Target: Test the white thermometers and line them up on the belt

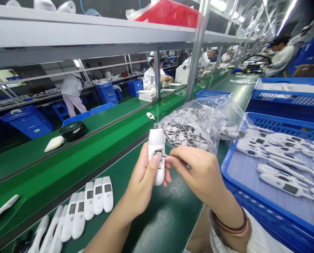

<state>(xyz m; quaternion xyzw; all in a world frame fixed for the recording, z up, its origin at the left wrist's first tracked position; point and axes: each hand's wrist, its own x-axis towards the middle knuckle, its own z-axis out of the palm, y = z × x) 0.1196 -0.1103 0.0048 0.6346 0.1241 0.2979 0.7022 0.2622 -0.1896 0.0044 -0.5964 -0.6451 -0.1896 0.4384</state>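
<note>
My left hand is wrapped round a white electronic thermometer, held upright with its back towards me. The thermometer's battery opening shows a round, silvery cell, and my left thumb lies against its lower edge. From the right, my right hand reaches in with thumb and forefinger pinched at the side of the opening. A thin dark tip shows between those fingertips, too small to name. Left of my forearm, several white thermometers with grey displays lie in a slanting row.
Behind my hands lies a clear plastic bag full of grey-white caps. At right, a blue basket holds many white thermometers. A green conveyor belt runs past, carrying a single thermometer. A shelf crosses overhead; co-workers sit farther along.
</note>
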